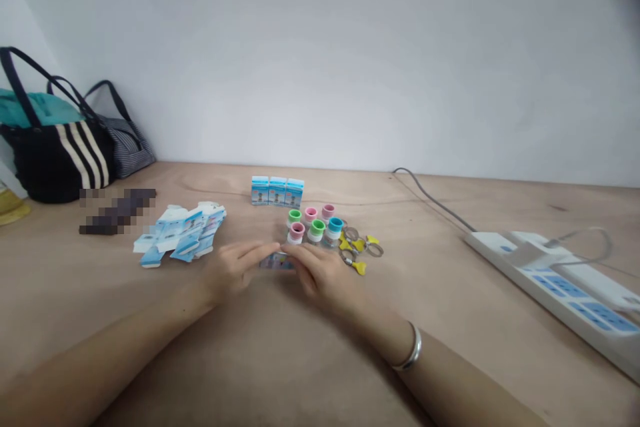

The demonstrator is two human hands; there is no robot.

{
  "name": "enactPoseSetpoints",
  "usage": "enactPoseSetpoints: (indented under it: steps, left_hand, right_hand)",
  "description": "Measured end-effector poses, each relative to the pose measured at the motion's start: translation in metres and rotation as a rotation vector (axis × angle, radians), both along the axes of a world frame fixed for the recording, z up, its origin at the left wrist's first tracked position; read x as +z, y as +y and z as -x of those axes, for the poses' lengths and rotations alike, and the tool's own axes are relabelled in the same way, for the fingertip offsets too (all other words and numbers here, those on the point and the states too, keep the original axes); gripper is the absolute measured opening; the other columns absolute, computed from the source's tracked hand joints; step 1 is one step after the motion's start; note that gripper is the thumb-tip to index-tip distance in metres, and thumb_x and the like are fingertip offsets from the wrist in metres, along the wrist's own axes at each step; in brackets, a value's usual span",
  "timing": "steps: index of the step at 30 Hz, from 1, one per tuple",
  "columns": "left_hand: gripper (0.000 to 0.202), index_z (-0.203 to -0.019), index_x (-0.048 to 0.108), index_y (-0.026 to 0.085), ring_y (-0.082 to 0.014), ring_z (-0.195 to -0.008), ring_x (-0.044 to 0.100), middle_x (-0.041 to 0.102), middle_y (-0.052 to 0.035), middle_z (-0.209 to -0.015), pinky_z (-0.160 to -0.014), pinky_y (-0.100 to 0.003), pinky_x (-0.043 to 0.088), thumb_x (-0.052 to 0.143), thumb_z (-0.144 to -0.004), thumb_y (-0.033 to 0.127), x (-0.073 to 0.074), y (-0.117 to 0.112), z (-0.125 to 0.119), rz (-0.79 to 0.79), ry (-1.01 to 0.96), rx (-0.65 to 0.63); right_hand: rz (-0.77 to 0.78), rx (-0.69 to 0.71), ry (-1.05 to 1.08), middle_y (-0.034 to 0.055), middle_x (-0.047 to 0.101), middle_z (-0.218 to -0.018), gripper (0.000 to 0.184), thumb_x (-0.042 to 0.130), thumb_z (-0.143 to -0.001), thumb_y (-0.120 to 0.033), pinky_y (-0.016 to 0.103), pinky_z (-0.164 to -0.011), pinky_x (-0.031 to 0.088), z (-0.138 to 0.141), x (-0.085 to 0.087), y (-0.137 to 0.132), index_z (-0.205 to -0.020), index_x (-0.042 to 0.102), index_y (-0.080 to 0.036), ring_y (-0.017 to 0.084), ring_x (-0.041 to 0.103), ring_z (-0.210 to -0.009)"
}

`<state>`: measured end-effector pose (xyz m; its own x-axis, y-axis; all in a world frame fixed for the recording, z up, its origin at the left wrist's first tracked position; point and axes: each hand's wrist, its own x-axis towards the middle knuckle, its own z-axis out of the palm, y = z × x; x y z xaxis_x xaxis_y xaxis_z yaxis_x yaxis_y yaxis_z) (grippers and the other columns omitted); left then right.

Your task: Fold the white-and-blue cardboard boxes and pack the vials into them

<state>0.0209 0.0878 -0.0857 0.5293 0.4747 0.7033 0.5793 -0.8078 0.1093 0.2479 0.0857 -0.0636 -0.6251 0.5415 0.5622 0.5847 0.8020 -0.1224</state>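
Head view: a smooth, light-brown tabletop (265, 367). Near its centre, the left hand (233, 270) and right hand (320, 273), fingers bent, hold a small printed carton (276, 261) between them. Just beyond stand small round jars (317, 231) with pink, green and blue rims; right lie metal rings with yellow tabs (358, 246), left, creased flat cardboard (183, 233). Farther are three upright blue boxes (277, 191), cloth bags (60, 153) at far left and a plain pale wall (320, 60).
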Motion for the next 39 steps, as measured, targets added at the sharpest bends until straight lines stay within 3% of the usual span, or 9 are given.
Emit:
enactPoseSetpoints:
  steps: [5,13,16,20,22,25,29,35,39]
  left_hand:
    - [0.030,-0.111,0.061,0.023,-0.0142,-0.096,0.066,0.069,-0.0037,-0.107,-0.085,-0.029,0.055,0.043,-0.089,0.014,-0.003,0.009,-0.002,0.105,-0.047,0.009]
    - [0.027,-0.109,0.061,0.022,-0.0157,-0.084,0.063,0.068,-0.0052,-0.090,-0.078,-0.031,0.053,0.047,-0.088,0.013,0.013,0.005,0.005,-0.142,-0.038,0.139]
    - [0.027,-0.110,0.060,0.020,-0.0179,-0.082,0.062,0.067,-0.0067,-0.090,-0.076,-0.031,0.051,0.052,-0.085,0.014,0.034,0.004,0.033,-0.318,-0.064,0.315]
    - [0.023,-0.104,0.065,0.022,-0.0203,-0.071,0.061,0.067,-0.0053,-0.079,-0.063,-0.032,0.045,0.057,-0.082,0.024,0.062,-0.001,0.074,-0.563,0.090,0.700]
    - [0.021,-0.097,0.067,0.021,-0.0209,-0.069,0.060,0.067,-0.0056,-0.079,-0.056,-0.030,0.039,0.052,-0.084,0.026,0.066,-0.003,0.080,-0.492,0.224,0.901]
    - [0.024,-0.085,0.069,0.017,-0.0216,-0.064,0.060,0.066,-0.0088,-0.080,-0.050,-0.029,0.034,0.045,-0.084,0.024,0.061,-0.004,0.075,-0.141,0.416,1.037]
    - [0.027,-0.075,0.069,0.017,-0.0258,-0.069,0.062,0.067,-0.0108,-0.075,-0.057,-0.032,0.040,0.049,-0.083,0.032,0.053,-0.002,0.069,0.276,0.535,0.870]
    - [0.029,-0.099,0.067,0.020,-0.0246,-0.086,0.063,0.068,-0.0088,-0.097,-0.078,-0.036,0.047,0.048,-0.086,0.037,0.057,0.002,0.054,0.323,0.214,0.672]
    - [0.050,-0.128,0.050,0.017,-0.0219,-0.093,0.063,0.052,-0.0127,-0.130,-0.086,-0.034,0.048,0.058,-0.080,0.030,0.030,0.011,0.010,0.494,0.068,0.425]
  right_hand:
    - [-0.030,0.018,-0.009,0.0100,0.067,-0.103,0.030,0.047,-0.088,-0.011,0.028,-0.075,0.051,0.001,0.000,0.007,-0.112,0.062,-0.018,0.017,0.064,-0.087]
    - [-0.139,-0.019,0.101,0.0140,0.062,-0.114,0.041,0.054,-0.085,-0.023,0.041,-0.089,0.049,-0.001,0.000,0.001,-0.125,0.048,-0.017,0.025,0.057,-0.106]
    - [-0.198,-0.092,0.245,0.0167,0.057,-0.119,0.051,0.057,-0.083,-0.025,0.043,-0.090,0.047,-0.005,-0.002,0.003,-0.130,0.039,-0.016,0.027,0.053,-0.112]
    - [-0.132,-0.070,0.132,0.0128,0.060,-0.112,0.030,0.052,-0.084,-0.020,0.035,-0.079,0.047,-0.007,-0.003,0.005,-0.113,0.052,-0.017,0.023,0.057,-0.099]
    - [-0.118,-0.057,0.006,0.0105,0.062,-0.104,0.017,0.050,-0.084,-0.019,0.033,-0.074,0.045,-0.005,-0.001,0.003,-0.099,0.058,-0.017,0.021,0.057,-0.089]
    - [-0.133,-0.116,-0.131,0.0082,0.064,-0.089,0.013,0.049,-0.085,-0.019,0.032,-0.069,0.040,-0.001,0.002,-0.001,-0.080,0.061,-0.017,0.019,0.055,-0.079]
    - [0.024,-0.262,-0.250,0.0086,0.063,-0.082,0.013,0.052,-0.085,-0.023,0.031,-0.066,0.039,0.002,0.003,-0.005,-0.080,0.062,-0.017,0.021,0.056,-0.079]
    - [0.300,-0.391,-0.313,0.0099,0.060,-0.103,0.027,0.045,-0.089,-0.038,0.031,-0.066,0.043,0.008,0.004,-0.004,-0.099,0.063,-0.020,0.020,0.060,-0.078]
    - [0.350,-0.459,-0.359,0.0091,0.062,-0.100,0.031,0.042,-0.090,-0.042,0.031,-0.062,0.043,0.010,0.009,-0.004,-0.095,0.064,-0.020,0.023,0.061,-0.077]
